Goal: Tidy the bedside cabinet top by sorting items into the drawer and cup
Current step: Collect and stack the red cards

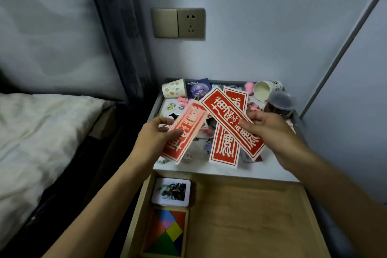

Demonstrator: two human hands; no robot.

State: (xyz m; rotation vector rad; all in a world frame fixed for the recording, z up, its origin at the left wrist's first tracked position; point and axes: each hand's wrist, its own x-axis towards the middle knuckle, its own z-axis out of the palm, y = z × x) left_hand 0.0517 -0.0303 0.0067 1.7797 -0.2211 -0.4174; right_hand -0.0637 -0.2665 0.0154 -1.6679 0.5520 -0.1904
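Now we hold red slips above table (270, 168): left hand (159, 135) pinches one slip (184, 132), right hand (274, 132) pinches two fanned slips (227, 115), likely gathering stack for open drawer (251, 216) at 6 o'clock; tipped cup (262, 91) at 1 o'clock.

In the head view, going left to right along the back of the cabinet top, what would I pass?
Spotted paper cup, purple card, pink object, tipped paper cup, lidded jar.

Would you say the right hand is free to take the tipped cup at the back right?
Probably not: the right hand grips two red cards, and a lidded jar stands partly in front of the tipped cup.
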